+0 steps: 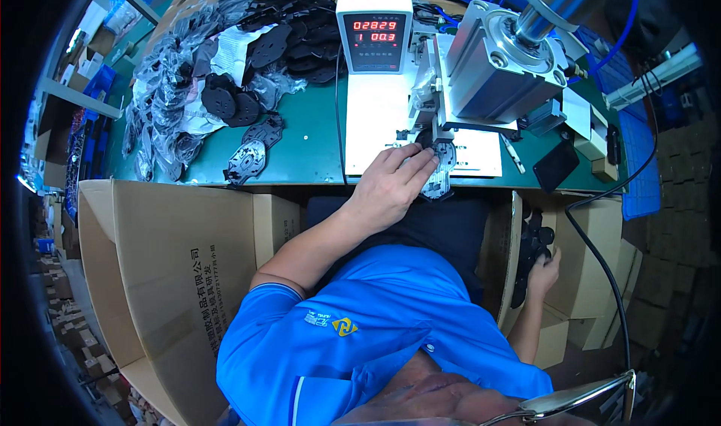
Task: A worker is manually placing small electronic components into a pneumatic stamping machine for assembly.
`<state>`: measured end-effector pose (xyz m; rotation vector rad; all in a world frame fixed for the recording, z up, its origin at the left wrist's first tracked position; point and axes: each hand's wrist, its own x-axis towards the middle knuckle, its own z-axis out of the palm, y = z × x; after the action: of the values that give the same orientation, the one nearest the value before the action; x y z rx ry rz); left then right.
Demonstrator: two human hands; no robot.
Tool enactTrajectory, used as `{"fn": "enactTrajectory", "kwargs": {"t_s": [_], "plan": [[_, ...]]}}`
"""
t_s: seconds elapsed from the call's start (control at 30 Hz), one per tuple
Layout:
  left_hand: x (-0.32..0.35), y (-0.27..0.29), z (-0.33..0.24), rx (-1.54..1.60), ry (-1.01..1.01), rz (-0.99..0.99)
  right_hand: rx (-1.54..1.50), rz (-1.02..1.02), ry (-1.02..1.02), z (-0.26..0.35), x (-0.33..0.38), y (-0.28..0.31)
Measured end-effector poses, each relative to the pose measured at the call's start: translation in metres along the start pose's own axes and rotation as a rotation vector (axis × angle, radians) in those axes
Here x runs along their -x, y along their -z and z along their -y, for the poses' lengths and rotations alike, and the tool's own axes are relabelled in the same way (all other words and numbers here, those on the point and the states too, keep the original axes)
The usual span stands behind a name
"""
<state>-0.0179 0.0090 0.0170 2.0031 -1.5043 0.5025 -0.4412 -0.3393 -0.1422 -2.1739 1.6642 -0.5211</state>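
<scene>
My left hand reaches to the press, its fingers bent over a flat black plastic part with rounded ends. The part lies under the press head on the white base plate, its near end sticking out past the table edge; the fingers hide some of it. Down at my right side, my right hand is closed at a similar black plastic part inside a cardboard box. Its fingertips are partly hidden. The metal press cylinder stands just right of my left hand.
A counter box with red digits stands behind the plate. Black parts and clear plastic bags are heaped on the green table at left. A large open carton is at my left. A black cable hangs at right.
</scene>
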Motion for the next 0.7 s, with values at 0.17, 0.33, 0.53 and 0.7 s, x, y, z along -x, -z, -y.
{"fn": "enactTrajectory", "kwargs": {"t_s": [0.17, 0.33, 0.53, 0.7], "plan": [[0.002, 0.0, -0.002, 0.033, 0.062, -0.035, -0.334, 0.119, 0.639, 0.206, 0.034, 0.021], [0.006, 0.002, -0.004, 0.052, 0.101, -0.031, -0.343, 0.286, 1.103, 0.329, 0.065, 0.021], [0.011, 0.013, -0.006, 0.139, 0.035, -0.017, -0.41, 0.208, 1.198, 0.347, 0.073, -0.025], [0.059, 0.072, 0.031, -0.079, 0.303, -0.098, -0.491, 0.147, 1.225, 0.349, 0.075, -0.038]]}}
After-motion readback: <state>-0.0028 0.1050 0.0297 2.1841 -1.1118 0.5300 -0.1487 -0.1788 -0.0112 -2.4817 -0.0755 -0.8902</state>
